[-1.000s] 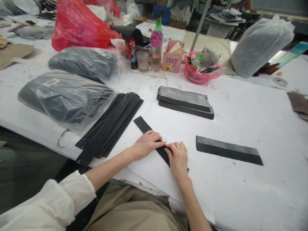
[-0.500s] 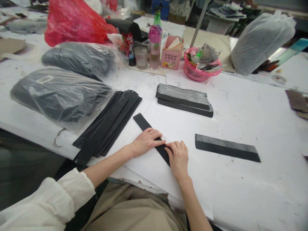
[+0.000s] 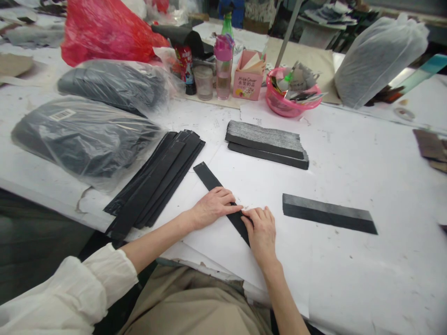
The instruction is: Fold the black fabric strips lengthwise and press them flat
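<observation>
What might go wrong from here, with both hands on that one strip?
The far end of the black strip lies unheld, so it might swivel if the left hand and right hand press unevenly. The pile of strips reaches the near edge of the table, so a bump might knock some off.
</observation>
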`<state>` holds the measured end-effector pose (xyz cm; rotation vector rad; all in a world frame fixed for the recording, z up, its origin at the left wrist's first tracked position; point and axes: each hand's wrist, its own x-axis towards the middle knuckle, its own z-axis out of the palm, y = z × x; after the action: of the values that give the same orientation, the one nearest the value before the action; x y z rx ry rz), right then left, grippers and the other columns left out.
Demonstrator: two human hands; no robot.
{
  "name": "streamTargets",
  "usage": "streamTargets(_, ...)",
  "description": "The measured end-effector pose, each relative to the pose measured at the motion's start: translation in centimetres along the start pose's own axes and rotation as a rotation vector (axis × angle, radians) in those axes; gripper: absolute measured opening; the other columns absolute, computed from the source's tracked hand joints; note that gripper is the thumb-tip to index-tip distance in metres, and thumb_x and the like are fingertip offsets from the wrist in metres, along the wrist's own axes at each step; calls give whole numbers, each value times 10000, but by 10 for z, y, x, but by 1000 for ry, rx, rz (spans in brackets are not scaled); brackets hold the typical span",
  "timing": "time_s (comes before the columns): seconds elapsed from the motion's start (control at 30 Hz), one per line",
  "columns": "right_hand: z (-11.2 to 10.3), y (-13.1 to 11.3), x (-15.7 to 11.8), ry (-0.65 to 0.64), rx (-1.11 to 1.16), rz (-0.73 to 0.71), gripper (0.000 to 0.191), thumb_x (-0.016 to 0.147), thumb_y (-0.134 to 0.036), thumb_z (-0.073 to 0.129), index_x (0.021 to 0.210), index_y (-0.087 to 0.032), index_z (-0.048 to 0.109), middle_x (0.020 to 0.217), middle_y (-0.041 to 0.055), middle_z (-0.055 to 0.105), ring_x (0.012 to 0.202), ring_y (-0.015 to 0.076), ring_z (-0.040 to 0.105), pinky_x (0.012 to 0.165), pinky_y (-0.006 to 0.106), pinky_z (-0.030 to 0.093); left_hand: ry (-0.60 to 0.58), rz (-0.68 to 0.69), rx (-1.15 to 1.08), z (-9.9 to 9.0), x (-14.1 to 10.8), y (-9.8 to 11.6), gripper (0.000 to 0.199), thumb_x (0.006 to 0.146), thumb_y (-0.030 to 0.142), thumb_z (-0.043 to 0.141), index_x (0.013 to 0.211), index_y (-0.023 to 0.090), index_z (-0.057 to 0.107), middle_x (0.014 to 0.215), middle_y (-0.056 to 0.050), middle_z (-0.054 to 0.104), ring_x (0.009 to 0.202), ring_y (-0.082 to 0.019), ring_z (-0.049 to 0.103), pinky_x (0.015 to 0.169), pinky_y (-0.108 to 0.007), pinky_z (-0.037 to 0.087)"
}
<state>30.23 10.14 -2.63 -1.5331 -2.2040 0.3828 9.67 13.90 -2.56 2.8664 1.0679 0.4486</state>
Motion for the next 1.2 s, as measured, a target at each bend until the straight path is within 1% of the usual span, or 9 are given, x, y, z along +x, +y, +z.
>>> streamTargets(0.1,0,-1,1,1,-6,5,114,923,-253,498,921,-226,608,872,25,612,895,205,538,1054,453,289,-7,-6,-24,1,2,4,289,916,215,512,1199,247,559,1068,-53,590,1100,-202,488,961,-376,380)
streamTargets(0.23,-2,-1,2,3,10,8,124,927,-262,485,919,-228,604,868,27,618,885,203,549,1050,457,295,33,-34,-87,6,3,9,245,924,211,494,1156,196,574,1061,-47,596,1084,-189,503,968,-350,385)
streamTargets(0.37,-4,3,-1,-11,62,12,89,917,-263,507,898,-235,589,862,7,624,875,192,558,1062,461,278,36,-46,-101,7,3,10,247,916,204,510,1152,208,580,1006,-39,600,1042,-182,519,943,-348,402)
streamTargets(0.5,-6,6,-6,-20,65,16,47,903,-246,542,913,-236,586,869,-5,616,887,187,551,1075,453,261,28,-27,-87,4,3,9,288,902,206,533,1184,247,575,1000,-40,592,1052,-189,510,936,-353,411)
streamTargets(0.63,-5,5,-9,-8,46,23,60,903,-240,545,937,-236,594,886,0,615,904,192,545,1078,451,259,3,-6,-74,3,3,8,310,906,208,525,1207,276,561,1011,-40,587,1076,-195,500,942,-362,406)
streamTargets(0.73,-5,4,-9,-7,37,22,63,904,-243,543,936,-239,598,890,1,614,905,194,543,1078,451,260,-6,24,-69,1,5,8,279,910,206,518,1178,255,574,1045,-47,584,1089,-199,491,955,-368,395)
streamTargets(0.87,-5,4,-9,-19,23,25,61,898,-240,557,940,-239,602,890,2,611,911,195,544,1080,451,259,-12,57,-115,2,7,9,233,926,212,489,1138,207,585,1057,-49,589,1065,-181,501,942,-336,398)
streamTargets(1.07,-8,6,-12,-20,31,26,58,896,-247,562,933,-242,607,886,0,614,900,195,549,1080,462,261,-4,53,-114,5,5,8,256,932,209,479,1168,232,575,1024,-43,589,1053,-186,502,917,-341,413)
streamTargets(1.2,-9,6,-14,-16,22,27,59,896,-236,559,934,-240,604,884,1,613,901,195,545,1077,459,266,-13,70,-90,3,6,8,272,922,218,502,1183,255,567,1016,-43,587,1055,-188,506,920,-351,419)
